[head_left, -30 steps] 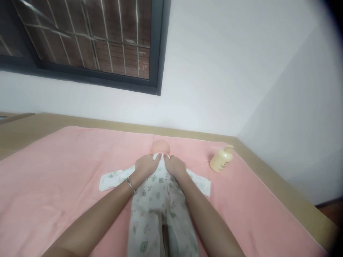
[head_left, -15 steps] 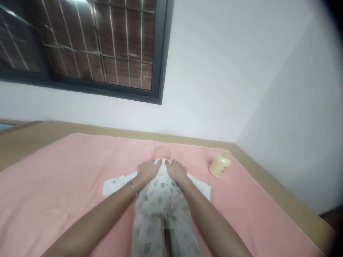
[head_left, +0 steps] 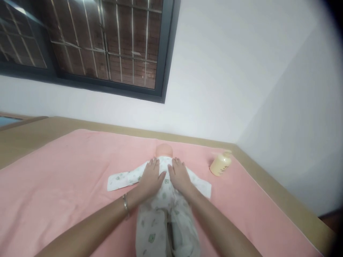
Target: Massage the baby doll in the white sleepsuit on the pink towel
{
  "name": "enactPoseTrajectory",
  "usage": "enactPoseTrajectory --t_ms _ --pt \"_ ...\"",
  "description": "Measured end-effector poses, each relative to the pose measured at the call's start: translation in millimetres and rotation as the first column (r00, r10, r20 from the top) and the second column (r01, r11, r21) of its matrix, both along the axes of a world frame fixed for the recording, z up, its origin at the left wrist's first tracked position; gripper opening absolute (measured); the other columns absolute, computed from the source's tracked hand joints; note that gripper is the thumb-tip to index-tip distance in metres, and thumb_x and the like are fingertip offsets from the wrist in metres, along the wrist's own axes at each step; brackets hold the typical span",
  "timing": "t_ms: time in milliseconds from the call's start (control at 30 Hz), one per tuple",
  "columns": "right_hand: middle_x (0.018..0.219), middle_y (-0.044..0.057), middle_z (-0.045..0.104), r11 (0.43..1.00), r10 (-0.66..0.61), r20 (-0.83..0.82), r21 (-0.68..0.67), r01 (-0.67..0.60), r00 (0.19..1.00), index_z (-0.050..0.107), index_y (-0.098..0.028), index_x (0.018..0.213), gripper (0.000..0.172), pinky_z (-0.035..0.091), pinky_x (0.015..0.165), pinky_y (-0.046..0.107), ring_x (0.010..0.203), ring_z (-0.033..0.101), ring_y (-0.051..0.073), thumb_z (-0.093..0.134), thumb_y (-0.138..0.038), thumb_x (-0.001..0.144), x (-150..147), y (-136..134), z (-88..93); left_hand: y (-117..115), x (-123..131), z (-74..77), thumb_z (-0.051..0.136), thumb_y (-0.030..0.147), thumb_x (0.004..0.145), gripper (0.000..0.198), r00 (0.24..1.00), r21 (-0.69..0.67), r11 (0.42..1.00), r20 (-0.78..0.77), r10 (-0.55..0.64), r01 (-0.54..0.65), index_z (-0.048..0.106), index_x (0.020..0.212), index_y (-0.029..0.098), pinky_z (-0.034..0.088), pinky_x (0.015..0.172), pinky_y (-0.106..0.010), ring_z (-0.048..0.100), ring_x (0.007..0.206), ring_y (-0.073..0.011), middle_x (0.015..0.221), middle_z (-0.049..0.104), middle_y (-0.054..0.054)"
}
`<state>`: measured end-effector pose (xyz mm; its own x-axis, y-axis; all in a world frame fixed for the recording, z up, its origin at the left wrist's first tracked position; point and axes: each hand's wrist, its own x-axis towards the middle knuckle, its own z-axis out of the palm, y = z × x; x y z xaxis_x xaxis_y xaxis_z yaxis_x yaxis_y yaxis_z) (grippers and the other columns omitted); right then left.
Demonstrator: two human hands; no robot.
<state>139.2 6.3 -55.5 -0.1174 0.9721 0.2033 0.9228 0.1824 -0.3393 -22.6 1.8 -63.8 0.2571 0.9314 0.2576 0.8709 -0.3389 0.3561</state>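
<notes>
A baby doll (head_left: 164, 150) lies on a pink cloth (head_left: 91, 157), its bald head pointing toward the wall. It wears a white patterned outfit (head_left: 151, 228) with long sleeves spread to both sides and trouser legs toward me. My left hand (head_left: 152, 178) rests flat on the left side of the doll's upper body, with fingers stretched toward its shoulder. My right hand (head_left: 180, 175) lies in the same way on the right side. Both thumbs point inward over the chest area, apart from each other. The doll's face does not show.
A pale yellow pump bottle (head_left: 220, 165) stands on the cloth to the right of the doll. Around the cloth runs a wooden surface edge (head_left: 281, 196). Behind it is a white wall (head_left: 209, 89) with a dark-framed, barred window (head_left: 120, 94) at upper left.
My fingers, wrapped round the doll's sides before, now lie flat and stretched out on its upper body. The thumbs have slid down from near the neck. The view has shifted slightly.
</notes>
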Motion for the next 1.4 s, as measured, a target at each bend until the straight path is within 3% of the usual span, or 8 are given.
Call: enactPoseTrajectory --t_ms 167,367,500,767,967,1067,1233,1400 --pt "0.128 0.016 0.058 0.987 -0.073 -0.001 -0.146 0.072 0.997 0.058 -0.011 0.124 0.066 -0.001 0.111 0.052 0.125 0.046 0.025 0.005 -0.041 0.1 14 30 11.4 -28 0 -7.0 0.02 0.048 0.095 0.065 0.999 0.022 0.999 -0.015 -0.045 0.046 0.027 0.146 0.007 0.015 0.115 -0.044 0.013 0.144 -0.0274 0.154 0.021 -0.014" --pt "0.153 0.012 0.024 0.999 -0.051 0.004 0.016 0.051 0.999 0.031 -0.006 0.146 0.062 0.002 0.114 0.042 0.143 0.013 0.023 0.01 -0.042 0.1 10 -25 -17.5 20 10 12.7 0.019 0.052 0.094 0.071 0.986 -0.048 0.987 -0.068 0.149 -0.153 0.041 0.136 -0.001 0.019 0.111 -0.049 0.03 0.136 -0.0361 0.144 0.037 -0.025" --pt "0.154 0.013 0.02 1.0 -0.006 -0.007 -0.007 0.006 1.0 0.027 -0.003 0.147 0.065 0.006 0.114 0.039 0.143 0.01 0.023 0.009 -0.043 0.1 7 -35 -16.7 41 17 21.4 0.021 0.052 0.094 0.067 0.973 -0.112 0.967 -0.034 0.227 -0.229 0.054 0.122 0.001 0.024 0.107 -0.047 0.04 0.129 -0.0346 0.131 0.052 -0.025" --pt "0.145 0.015 0.04 0.99 -0.027 0.071 -0.139 0.036 0.997 0.046 -0.009 0.136 0.059 0.006 0.112 0.049 0.138 0.027 0.024 0.014 -0.045 0.1 19 19 13.3 -18 14 -10.1 0.022 0.051 0.094 0.067 0.998 0.088 0.996 -0.051 0.035 -0.03 0.039 0.136 0.001 0.016 0.113 -0.046 0.019 0.141 -0.0327 0.147 0.033 -0.023" --pt "0.154 0.013 0.018 0.999 0.045 0.051 -0.025 -0.043 0.998 0.025 -0.004 0.148 0.065 0.003 0.115 0.041 0.143 0.009 0.023 0.01 -0.045 0.099 3 -40 -8.8 20 5 10.3 0.022 0.049 0.095 0.06 0.992 -0.06 0.99 -0.032 0.123 -0.125 0.05 0.126 0.006 0.021 0.109 -0.049 0.035 0.133 -0.0318 0.137 0.047 -0.022" --pt "0.155 0.012 0.014 0.997 0.075 0.041 -0.02 -0.075 0.996 0.022 -0.002 0.148 0.069 0.002 0.116 0.04 0.144 0.005 0.022 0.007 -0.048 0.099 0 -52 -14.0 34 6 16.0 0.02 0.049 0.095 0.06 0.987 -0.106 0.981 -0.017 0.159 -0.16 0.055 0.12 0.006 0.025 0.107 -0.048 0.044 0.126 -0.0317 0.129 0.054 -0.022" --pt "0.15 0.017 0.028 0.999 0.021 0.056 -0.026 -0.019 0.998 0.031 -0.003 0.145 0.066 -0.004 0.111 0.054 0.141 0.017 0.026 0.012 -0.046 0.099 4 -5 3.4 4 9 -9.0 0.017 0.048 0.096 0.067 0.997 0.092 0.994 -0.039 0.068 -0.064 0.034 0.139 -0.001 0.024 0.11 -0.048 0.026 0.138 -0.0332 0.147 0.033 -0.024" --pt "0.141 0.018 0.043 0.995 0.021 0.033 -0.094 -0.018 0.999 0.043 -0.009 0.138 0.064 -0.005 0.108 0.061 0.135 0.032 0.027 0.008 -0.047 0.099 7 19 12.8 -19 8 -20.6 0.018 0.046 0.097 0.063 0.997 0.136 0.991 -0.075 0.0 0.01 0.038 0.136 0.002 0.023 0.11 -0.049 0.023 0.14 -0.0328 0.146 0.035 -0.024"
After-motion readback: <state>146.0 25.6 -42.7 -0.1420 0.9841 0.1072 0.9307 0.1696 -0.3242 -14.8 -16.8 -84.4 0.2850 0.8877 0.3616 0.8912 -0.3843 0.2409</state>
